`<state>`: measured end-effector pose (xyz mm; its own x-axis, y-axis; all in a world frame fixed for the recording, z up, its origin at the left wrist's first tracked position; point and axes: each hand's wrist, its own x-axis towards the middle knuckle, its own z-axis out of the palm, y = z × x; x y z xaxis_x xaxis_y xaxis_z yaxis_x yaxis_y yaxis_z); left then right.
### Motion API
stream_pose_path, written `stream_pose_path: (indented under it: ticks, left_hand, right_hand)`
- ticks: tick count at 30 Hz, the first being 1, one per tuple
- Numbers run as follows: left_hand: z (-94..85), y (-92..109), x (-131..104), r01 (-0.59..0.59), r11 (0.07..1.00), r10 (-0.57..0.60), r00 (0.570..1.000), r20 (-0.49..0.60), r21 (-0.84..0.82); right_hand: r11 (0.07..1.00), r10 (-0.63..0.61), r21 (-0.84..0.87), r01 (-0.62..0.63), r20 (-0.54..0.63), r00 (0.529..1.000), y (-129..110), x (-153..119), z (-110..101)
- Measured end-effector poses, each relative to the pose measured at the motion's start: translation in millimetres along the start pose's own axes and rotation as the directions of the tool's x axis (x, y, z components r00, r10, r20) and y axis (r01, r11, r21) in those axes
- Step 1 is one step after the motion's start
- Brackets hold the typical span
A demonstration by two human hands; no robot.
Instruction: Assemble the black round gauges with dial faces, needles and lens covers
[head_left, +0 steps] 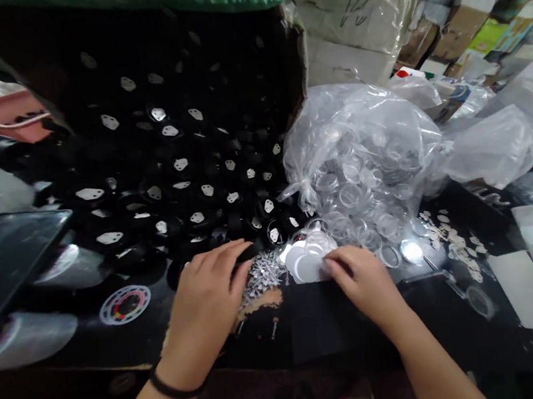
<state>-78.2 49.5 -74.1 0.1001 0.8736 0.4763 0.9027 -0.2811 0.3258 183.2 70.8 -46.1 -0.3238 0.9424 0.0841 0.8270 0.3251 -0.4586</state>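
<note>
My left hand (206,300), with a black band at the wrist, is closed with thumb and fingers around a small black part (250,251); most of it is hidden. Beside its thumb lies a heap of small grey-white pieces (262,274). My right hand (362,275) is closed in a pinch at the edge of a pale round disc (309,265), one of several overlapping in a small pile. Clear plastic rings (352,196) spill toward the discs from a transparent bag (358,111). Many black round parts with white plates (197,217) are heaped behind my left hand.
A multicoloured ring-shaped disc (125,305) lies on the black table (319,322), near clear plastic tubs (35,337) and a dark flat panel (9,267). Small whitish pieces (450,241) are scattered at right beside a white card (531,292). A large carton (359,16) stands behind.
</note>
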Motion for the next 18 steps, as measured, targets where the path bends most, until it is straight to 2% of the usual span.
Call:
stream_pose_path:
  ticks: [2, 4, 6, 8, 13, 18]
  left_hand:
    - [-5.7, 1, -4, 0.049, 0.995, -0.053, 0.998, -0.036, -0.084]
    - [-12.9, 5, -12, 0.153, 0.971, -0.16, 0.987, -0.027, -0.186]
    - [-18.5, 12, -23, 0.252, 0.93, -0.258, 0.966, 0.014, -0.269]
    - [-19.4, 20, -36, 0.288, 0.897, -0.289, 0.956, 0.047, -0.334]
    - [-2.0, 36, -67, 0.166, 0.879, -0.139, 0.986, 0.092, -0.446]
    - [7.3, 39, -76, 0.07, 0.886, -0.037, 0.996, 0.08, -0.459]
  right_hand:
    - [0.994, -0.04, -0.094, 0.049, 0.093, 0.995, -9, 4, 2]
    - [0.98, -0.029, -0.19, 0.056, 0.142, 0.989, -12, 12, 4]
    - [0.972, 0.017, -0.234, 0.012, 0.122, 0.992, -8, 23, 4]
    - [0.97, 0.059, -0.242, -0.034, 0.095, 0.994, 1, 34, -1]
    - [0.973, 0.176, -0.157, -0.169, 0.031, 0.984, 16, 49, -22]
    - [0.976, 0.2, -0.081, -0.201, -0.024, 0.98, 2, 32, -26]
